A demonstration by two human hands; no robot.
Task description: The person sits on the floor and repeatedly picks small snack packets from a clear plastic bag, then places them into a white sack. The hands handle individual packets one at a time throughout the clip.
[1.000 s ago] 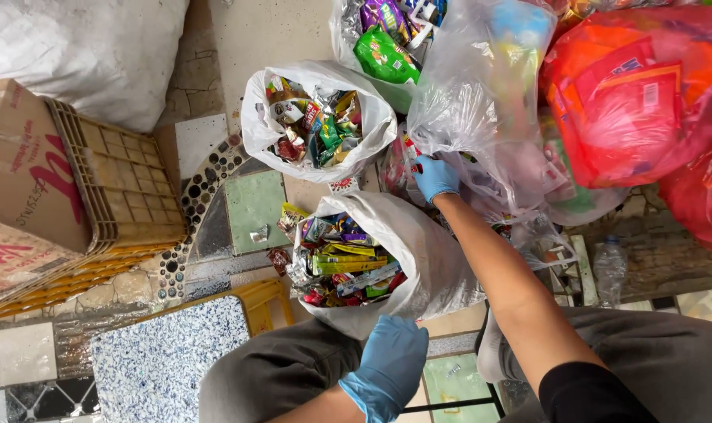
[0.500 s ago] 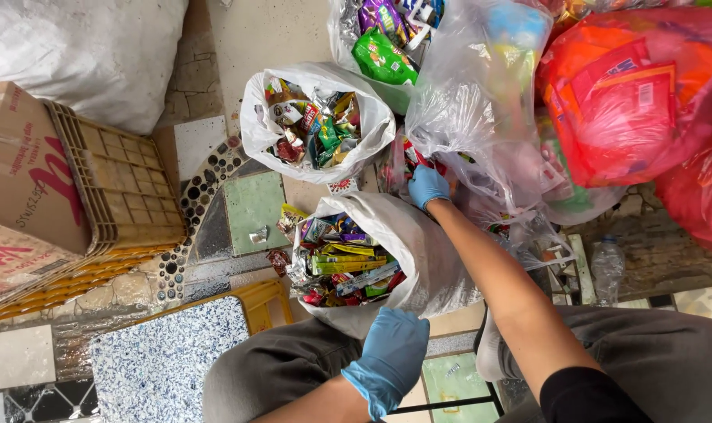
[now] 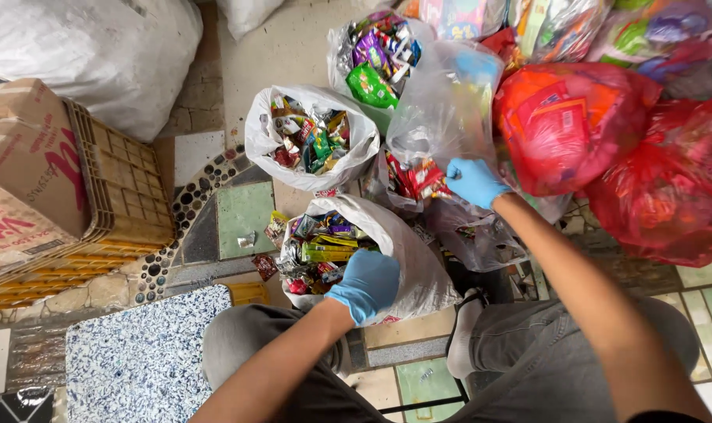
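R hand (image 3: pixel 473 182) pinches clear bag (image 3: pixel 442 110), L hand (image 3: pixel 366 283) grips white wrapper bag (image 3: pixel 419 266) rim; tiled floor (image 3: pixel 242 215), sacks (image 3: pixel 97 47) around.

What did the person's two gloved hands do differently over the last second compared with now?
The left hand moved up from near the knee onto the nearest white bag of wrappers and now rests at its open mouth. The right hand shifted only slightly, staying at the clear plastic bag holding red packets. The other bags, the crate and the cardboard box stayed put.
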